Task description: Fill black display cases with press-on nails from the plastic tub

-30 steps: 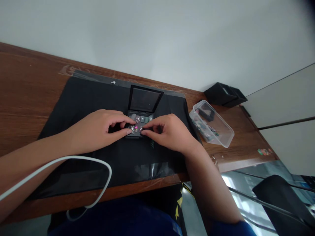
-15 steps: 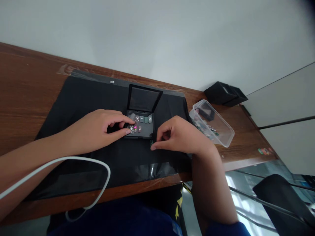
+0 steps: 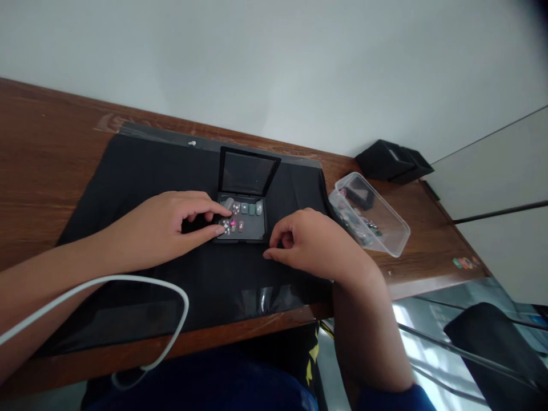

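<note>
Two hands apart on black mat (image 3: 141,171): left hand (image 3: 171,228) pinching left edge of open case (image 3: 252,227), right hand (image 3: 314,242) curled just beside it, grip contents unclear.

Open case (image 3: 242,220) on mat (image 3: 128,171); plastic tub (image 3: 377,222) to its right.

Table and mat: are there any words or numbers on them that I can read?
No word or number here can be read.
White mark on the mat: too small to read.
Coloured stickers on the table: too blurred to read.
Box and tub: no writing shows.
</note>
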